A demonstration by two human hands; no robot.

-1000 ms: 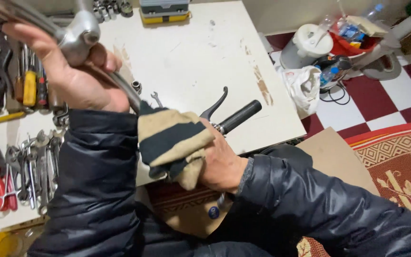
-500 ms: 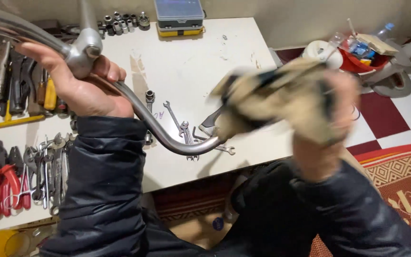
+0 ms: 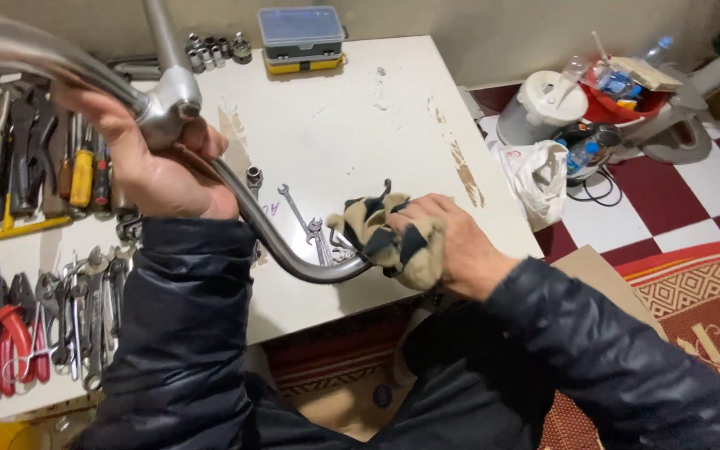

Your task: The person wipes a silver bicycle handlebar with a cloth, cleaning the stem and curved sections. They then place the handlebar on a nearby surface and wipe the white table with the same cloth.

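The left hand (image 3: 156,162) is clenched around the chromed bicycle handlebar (image 3: 235,200) right at its stem clamp (image 3: 170,100), lifting the bar clear of the white worktable (image 3: 360,108) so its curved end hangs free over the near edge. There the right hand (image 3: 452,246) grasps a tan and black striped rag (image 3: 381,233), folded tight around the bar's end, apparently to bear on the metal all round; a dark brake lever tip (image 3: 387,185) pokes out just above the cloth. Under the curve lie several small spanners (image 3: 306,221) and a socket (image 3: 253,175). Pliers and screwdrivers (image 3: 35,167) crowd the table's left edge, and a plastic parts box (image 3: 303,32) sits at the far edge
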